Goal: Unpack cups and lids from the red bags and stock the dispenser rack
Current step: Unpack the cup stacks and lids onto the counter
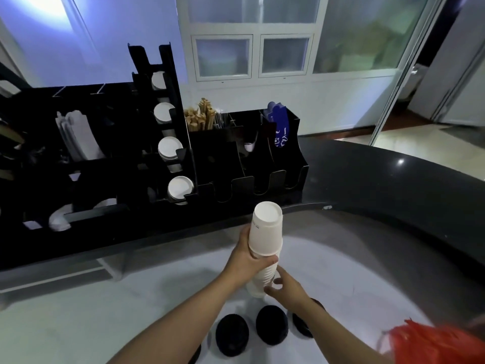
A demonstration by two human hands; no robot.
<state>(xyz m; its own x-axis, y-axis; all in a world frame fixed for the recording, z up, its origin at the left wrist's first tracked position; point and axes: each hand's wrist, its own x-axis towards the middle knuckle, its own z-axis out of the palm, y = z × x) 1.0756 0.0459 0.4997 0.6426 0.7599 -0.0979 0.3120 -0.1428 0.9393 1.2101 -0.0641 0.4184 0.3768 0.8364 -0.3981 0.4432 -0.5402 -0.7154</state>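
Head view: cup stack held just short of the rack

Head camera shows both hands grasping a stack of white cups [265, 237] at frame centre: left hand [249, 256] wrapped round its middle, right hand [283, 285] pinching its lower end. Its long axis points up-frame, closed bases leading, toward the dispenser rack [181, 143] on the bench [393, 185] at upper left. Left hand is nearer the rack. Black lids [232, 334] and red bag [438, 342] sit at the bottom of frame

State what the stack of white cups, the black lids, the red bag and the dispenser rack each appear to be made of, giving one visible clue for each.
Stack of white cups: likely paper; matte, with rolled rims.
Black lids: probably moulded plastic; dull dark domes.
Red bag: thin plastic film; crumpled and glossy.
Dispenser rack: seemingly black acrylic; flat, glossy cut panels, though blur leaves it open.
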